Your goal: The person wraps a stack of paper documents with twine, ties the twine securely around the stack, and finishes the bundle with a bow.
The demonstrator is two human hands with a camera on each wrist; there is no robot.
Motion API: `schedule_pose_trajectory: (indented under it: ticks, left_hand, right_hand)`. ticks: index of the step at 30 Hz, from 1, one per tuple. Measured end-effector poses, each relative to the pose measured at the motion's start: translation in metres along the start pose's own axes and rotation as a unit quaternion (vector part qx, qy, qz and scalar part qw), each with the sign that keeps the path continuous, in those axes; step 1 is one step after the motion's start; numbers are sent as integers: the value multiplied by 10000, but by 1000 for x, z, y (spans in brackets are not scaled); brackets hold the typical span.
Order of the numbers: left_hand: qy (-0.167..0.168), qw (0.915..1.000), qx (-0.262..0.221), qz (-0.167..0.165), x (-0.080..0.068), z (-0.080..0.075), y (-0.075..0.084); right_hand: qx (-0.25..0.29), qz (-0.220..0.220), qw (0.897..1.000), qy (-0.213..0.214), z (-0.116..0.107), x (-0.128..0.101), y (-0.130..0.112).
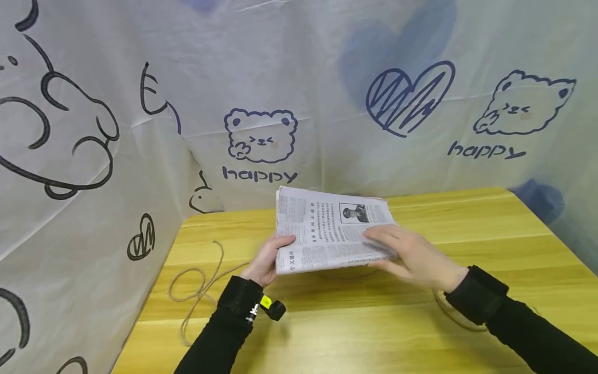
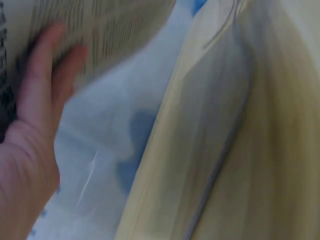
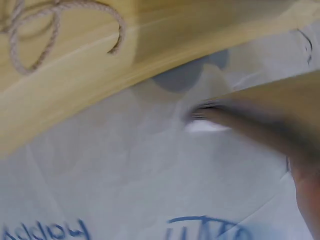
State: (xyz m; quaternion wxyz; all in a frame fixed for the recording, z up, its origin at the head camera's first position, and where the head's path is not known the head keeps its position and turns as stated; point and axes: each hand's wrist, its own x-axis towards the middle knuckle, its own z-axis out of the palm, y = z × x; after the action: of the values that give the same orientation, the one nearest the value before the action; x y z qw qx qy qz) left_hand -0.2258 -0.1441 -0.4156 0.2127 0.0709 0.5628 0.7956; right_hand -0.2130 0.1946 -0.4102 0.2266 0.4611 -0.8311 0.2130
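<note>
The left hand (image 1: pixel 267 259) pinches a folded newspaper (image 1: pixel 327 228) by its left edge, thumb laid flat on the printed face and fingers spread beneath. The right hand (image 1: pixel 411 254) lies over the opposite near corner, fingers on the upper face and thumb by the near edge; blur in the right wrist view hides whether it pinches, so I cannot tell. The newspaper sits between the two hands, raised above the table (image 1: pixel 299 332), a thin, many-layered grey-white oblong with soft edges.

To the left of the left hand's grip, a thin, twisted, tan rope (image 1: pixel 203 292) lies in loose loops; more of it curves under the right wrist. The table has a yellow wood-grain surface with streaky bands. Beyond the grip hangs a creased whitish cloth (image 1: pixel 327 93) with line drawings of bears and hearts.

Chinese print runs sideways across the newspaper; "个关键词" is legible next to the left thumb, the columns too small to read. A black-framed portrait (image 1: pixel 353 213) is printed beyond the right fingers. The cloth reads "happy" twice.
</note>
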Motion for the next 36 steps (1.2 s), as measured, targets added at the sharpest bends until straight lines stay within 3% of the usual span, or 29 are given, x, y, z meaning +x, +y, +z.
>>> schedule_pose_trajectory:
  ticks: [5, 7, 9, 11, 14, 18, 21, 23, 26, 33, 36]
  left_hand:
    - [-339, 9986, 411, -14, -10, -31, 18]
    - [-542, 9974, 474, -69, -14, -40, 24]
    - [-755, 9958, 488, -147, -16, -46, 27]
    - [-966, 9937, 530, -205, -16, -49, 29]
    - [-1255, 9895, 640, -318, -15, -49, 26]
    - [-1536, 9839, 774, -480, -11, -44, 20]
    - [-1594, 9833, 699, -538, -8, -40, 16]
    - [-1578, 9841, 588, -566, -7, -39, 14]
    - [-1607, 9842, 425, -607, -6, -40, 12]
    - [-1974, 9790, 162, -481, -9, -45, 13]
    - [-2043, 9776, -365, -350, -12, -47, 11]
  right_hand:
    - [303, 967, 9944, 287, -14, -3, 11]
    - [524, 1452, 9872, 397, -18, -2, 15]
    - [1209, 1944, 9727, 388, -21, -1, 18]
    - [2046, 2364, 9496, 230, -23, 1, 20]
    - [3338, 2875, 8964, -492, -25, 6, 20]
    - [4327, 3007, 8271, -1956, -20, 11, 19]
    - [4724, 2810, 7940, -2598, -11, 13, 18]
    - [4911, 2689, 7829, -2711, -6, 11, 17]
    - [5158, 2658, 7731, -2562, -1, 8, 15]
    - [5374, 2643, 7748, -2026, 4, 1, 8]
    - [5469, 2825, 7668, -1819, 6, -6, 5]
